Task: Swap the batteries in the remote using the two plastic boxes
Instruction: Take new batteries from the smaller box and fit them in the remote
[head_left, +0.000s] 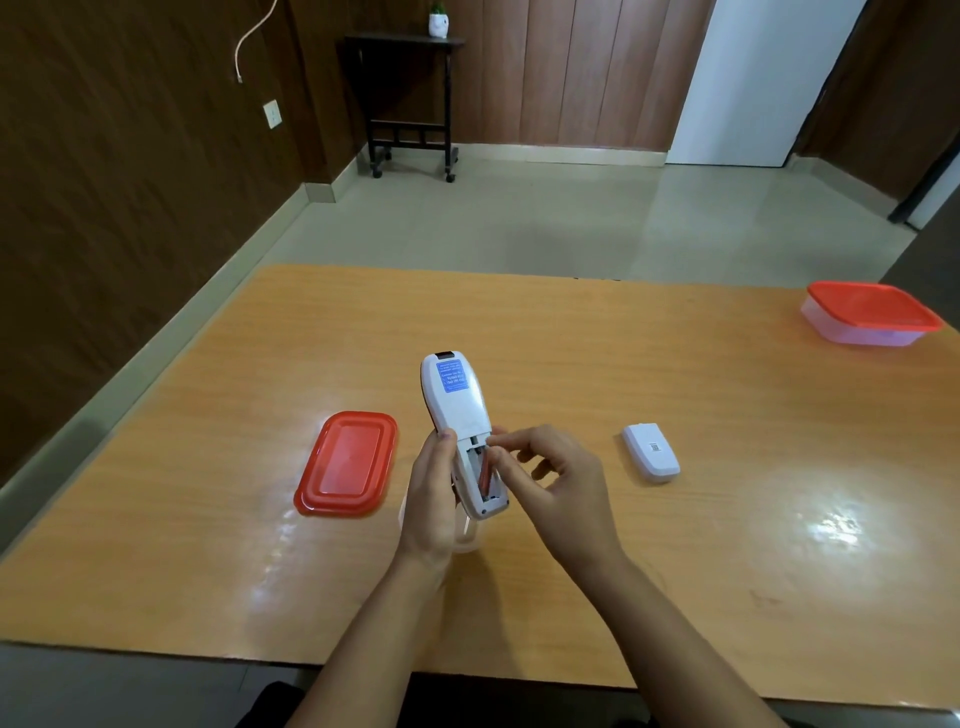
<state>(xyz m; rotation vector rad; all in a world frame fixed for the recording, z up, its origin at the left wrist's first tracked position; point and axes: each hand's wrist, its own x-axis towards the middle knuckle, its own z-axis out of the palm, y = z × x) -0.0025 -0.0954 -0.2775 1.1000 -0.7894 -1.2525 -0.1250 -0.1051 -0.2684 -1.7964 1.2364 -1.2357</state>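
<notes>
White remote (456, 410) gripped back-up in left hand (434, 499) above wooden table (675, 415), right hand (550, 483) fingertips pinching at red battery (485, 475) in open compartment, battery cover (651, 451) lying to the right.

Even, bright light falls from above me, throwing white glare patches on the glossy table (675, 395) to my right and left, my arms cast only soft shadows, the wide lens bends the walls and table edges, and the far room looks slightly soft.
</notes>
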